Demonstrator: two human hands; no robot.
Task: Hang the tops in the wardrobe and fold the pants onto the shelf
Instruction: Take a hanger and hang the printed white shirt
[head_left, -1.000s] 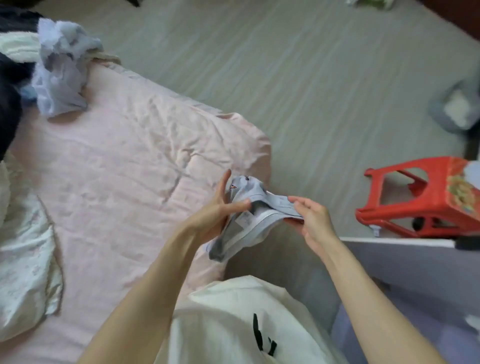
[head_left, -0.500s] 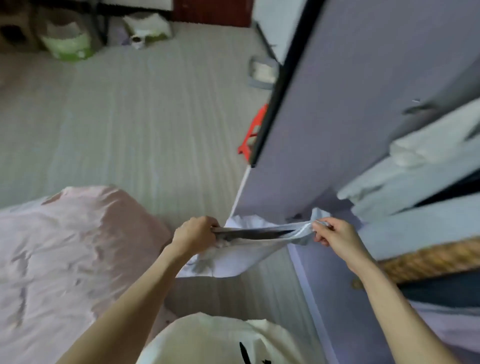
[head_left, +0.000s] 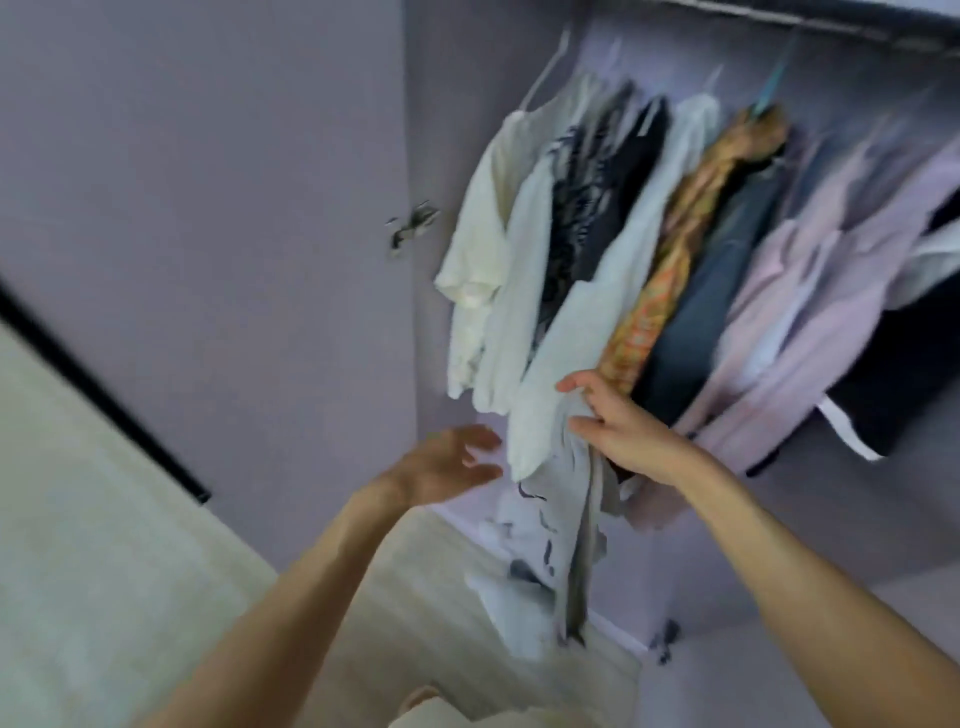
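Turning from the bed to the open wardrobe (head_left: 519, 156), the head view now looks up at the rail (head_left: 779, 21) and its row of hung tops (head_left: 613, 208), where a moment ago it showed the floor, the pink bedding and the door edge. Half a second back both hands stretched the light grey garment (head_left: 576, 519) flat between them at waist level; now only the right hand (head_left: 623, 431) holds it, fingers curled round a bunched upper edge, and the cloth hangs straight down in a long crumpled fall in front of the wardrobe's lower wall. The left hand (head_left: 447, 462) has let go: it floats just left of the cloth, palm up, fingers spread and slack, gripping nothing. The right hand is raised against the hems of the hung clothes, touching or nearly touching the white top (head_left: 571, 322) and the orange patterned one (head_left: 670, 260); motion blur hides which. No hanger shows in either hand, and the garment is not on the rail. I judge the garment is being brought to the wardrobe but is not yet put away, neither hung nor folded; whether it is a top or pants I cannot tell from its crumpled shape. No shelf shows in this frame
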